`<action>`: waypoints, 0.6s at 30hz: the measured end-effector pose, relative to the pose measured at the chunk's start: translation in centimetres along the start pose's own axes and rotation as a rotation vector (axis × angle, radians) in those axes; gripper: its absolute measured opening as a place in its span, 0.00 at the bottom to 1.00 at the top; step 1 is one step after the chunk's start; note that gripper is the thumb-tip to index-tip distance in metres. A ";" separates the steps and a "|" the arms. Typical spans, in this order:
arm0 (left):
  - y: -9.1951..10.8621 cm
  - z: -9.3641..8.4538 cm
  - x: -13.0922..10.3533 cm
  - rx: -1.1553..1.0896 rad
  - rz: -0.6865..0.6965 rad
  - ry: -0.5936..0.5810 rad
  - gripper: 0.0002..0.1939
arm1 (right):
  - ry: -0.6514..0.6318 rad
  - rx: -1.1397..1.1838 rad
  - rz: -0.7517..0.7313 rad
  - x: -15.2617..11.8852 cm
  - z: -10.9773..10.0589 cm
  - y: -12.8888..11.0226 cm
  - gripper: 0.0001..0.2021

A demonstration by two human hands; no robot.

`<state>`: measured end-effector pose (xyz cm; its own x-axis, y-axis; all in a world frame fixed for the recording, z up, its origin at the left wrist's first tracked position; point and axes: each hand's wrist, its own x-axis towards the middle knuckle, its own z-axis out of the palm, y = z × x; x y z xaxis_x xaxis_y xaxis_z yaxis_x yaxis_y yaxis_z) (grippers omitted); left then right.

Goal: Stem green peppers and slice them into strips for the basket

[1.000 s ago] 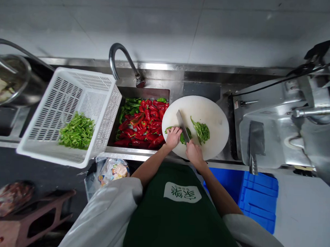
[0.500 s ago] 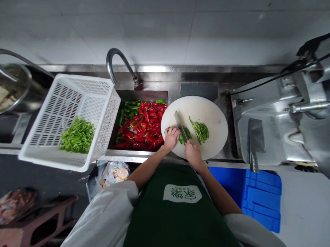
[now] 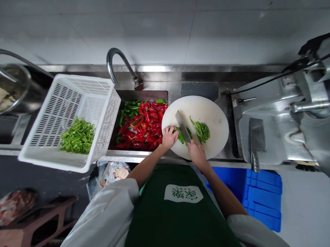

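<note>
While the right hand (image 3: 197, 154) is clenched on the handle of a cleaver (image 3: 183, 126) and the left hand (image 3: 169, 137) presses a green pepper (image 3: 181, 136) down on the round white cutting board (image 3: 209, 109), the work looks well short of done: one small heap of cut strips (image 3: 202, 130) lies beside the blade, more shreds (image 3: 77, 135) sit in the white basket (image 3: 59, 97), and the sink (image 3: 144, 94) holds many whole red and green peppers (image 3: 141, 124).

The sink (image 3: 144, 95) lies between the basket (image 3: 73, 94) on its left and the cutting board (image 3: 209, 107) on its right.
</note>
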<state>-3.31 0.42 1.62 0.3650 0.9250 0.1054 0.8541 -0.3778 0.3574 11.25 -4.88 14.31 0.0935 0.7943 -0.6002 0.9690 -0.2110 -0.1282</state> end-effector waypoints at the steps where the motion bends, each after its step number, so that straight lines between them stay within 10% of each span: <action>1: 0.1 0.0 0.0 0.003 -0.002 0.004 0.14 | 0.002 -0.014 0.000 -0.4 -0.1 0.2 0.17; 18: -0.3 0.7 0.1 -0.090 0.014 0.019 0.13 | -0.010 -0.051 -0.037 -0.7 0.4 0.0 0.19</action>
<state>-3.28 0.59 0.84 0.3689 0.9206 0.1278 0.8121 -0.3862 0.4374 11.13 -5.70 14.39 0.0558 0.7950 -0.6040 0.9822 -0.1525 -0.1100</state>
